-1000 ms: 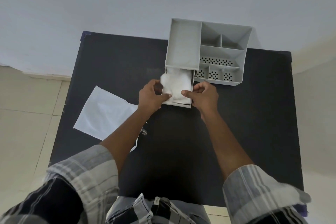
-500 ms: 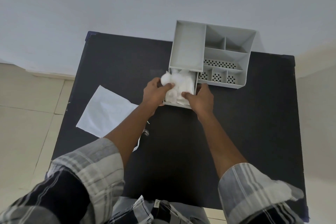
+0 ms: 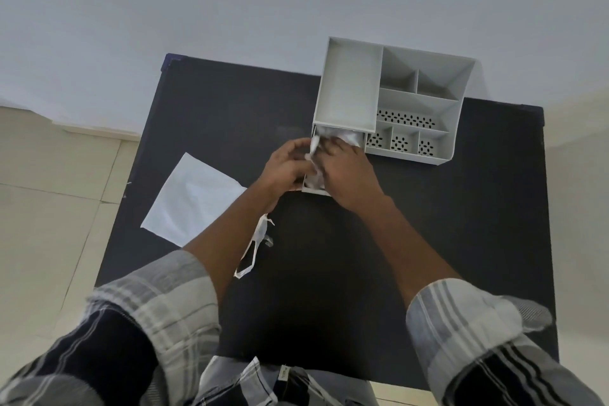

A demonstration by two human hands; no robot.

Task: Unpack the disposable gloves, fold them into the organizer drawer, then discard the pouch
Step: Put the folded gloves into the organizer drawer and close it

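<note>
A grey desk organizer [image 3: 415,102] stands at the back of the black table [image 3: 461,241]. Its drawer [image 3: 313,188] is pulled out toward me at the lower left, and crumpled white disposable gloves [image 3: 346,137] lie in it. My left hand [image 3: 286,165] and my right hand [image 3: 346,171] are both over the drawer, side by side, with their fingers pressed into the gloves. A bit of white glove [image 3: 313,150] shows between the two hands. The flat white pouch [image 3: 191,198] lies on the table's left side, partly under my left forearm.
A torn white strip [image 3: 255,247] lies on the table beside my left forearm. The organizer has several empty upper compartments, some with perforated fronts. Pale floor tiles lie to the left of the table and a light wall runs behind it.
Both hands have moved from the drawer's front corners onto the gloves and closed in together, now covering most of the drawer. The view has shifted slightly.
</note>
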